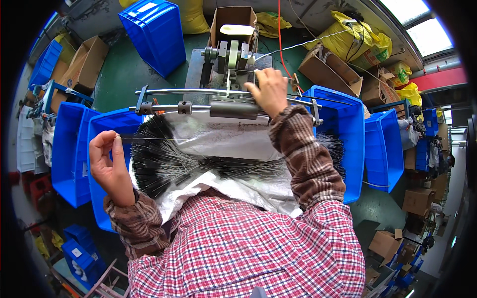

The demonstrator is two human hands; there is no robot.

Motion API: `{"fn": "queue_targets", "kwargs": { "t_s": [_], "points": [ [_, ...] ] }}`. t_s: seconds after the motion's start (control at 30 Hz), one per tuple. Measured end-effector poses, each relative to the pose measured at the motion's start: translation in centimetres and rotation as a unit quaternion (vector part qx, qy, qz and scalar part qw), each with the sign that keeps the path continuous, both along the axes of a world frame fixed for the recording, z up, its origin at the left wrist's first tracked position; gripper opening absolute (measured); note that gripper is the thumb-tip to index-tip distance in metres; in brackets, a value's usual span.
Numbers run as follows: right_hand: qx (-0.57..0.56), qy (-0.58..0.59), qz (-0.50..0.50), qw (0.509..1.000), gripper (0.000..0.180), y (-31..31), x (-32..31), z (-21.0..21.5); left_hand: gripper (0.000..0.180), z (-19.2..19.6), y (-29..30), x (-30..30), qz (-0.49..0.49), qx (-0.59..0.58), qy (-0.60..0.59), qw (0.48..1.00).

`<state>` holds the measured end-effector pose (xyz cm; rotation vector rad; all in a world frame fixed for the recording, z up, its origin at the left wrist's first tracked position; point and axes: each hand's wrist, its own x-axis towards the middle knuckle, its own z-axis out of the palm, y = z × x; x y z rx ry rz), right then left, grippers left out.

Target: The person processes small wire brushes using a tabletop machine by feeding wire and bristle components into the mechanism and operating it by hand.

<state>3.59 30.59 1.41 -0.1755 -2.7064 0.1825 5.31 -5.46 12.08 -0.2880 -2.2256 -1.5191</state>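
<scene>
Thin wire rod (pixel 149 139), straight, silvery, mid-left of frame, pinched by left hand (pixel 110 166); right hand (pixel 271 92) gripping grey machine (pixel 233 107), upper centre

Black rods (pixel 164 164): right portion hidden beneath right forearm (pixel 308 159). Thin wire (pixel 149 139) in left hand (pixel 110 166): too fine to trace. White sack (pixel 238 191): lower edge hidden behind shirt.

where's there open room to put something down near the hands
Bare green floor between the upturned blue bin and cardboard box. Crowded: rods fill the lap; right hand on the machine; left hand pinches one rod.
</scene>
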Motion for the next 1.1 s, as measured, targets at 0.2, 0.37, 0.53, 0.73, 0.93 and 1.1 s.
{"fn": "queue_targets", "kwargs": {
  "t_s": [0.2, 0.37, 0.53, 0.73, 0.93, 1.1],
  "points": [
    [-0.011, 0.002, 0.037, 0.999, 0.010, 5.5, -0.8, -0.3, 0.015, -1.9, 4.2, -0.7, -0.148, 0.150, -0.157, 0.965],
    [-0.187, -0.201, 0.127, 0.953, 0.018, 5.5, 5.6, 7.1, 0.016, -3.2, 7.0, -0.2, -0.237, 0.189, -0.251, 0.919],
    [-0.312, -0.095, 0.299, 0.897, 0.017, -5.6, 6.7, 8.6, 0.018, -4.9, 12.2, 0.7, -0.280, 0.266, -0.300, 0.872],
    [-0.089, 0.067, 0.149, 0.982, 0.008, -0.9, 0.1, 2.3, 0.021, -5.9, 6.6, -1.1, -0.184, 0.066, -0.211, 0.958],
    [0.033, 0.058, 0.089, 0.994, 0.010, 1.6, -3.4, -1.3, 0.021, -6.7, -0.9, -0.3, -0.001, -0.331, -0.061, 0.942],
    [0.028, 0.066, 0.104, 0.992, 0.012, 1.5, -3.6, -1.5, 0.020, -7.2, -2.8, 0.0, 0.021, -0.385, -0.088, 0.919]
  ]
}}
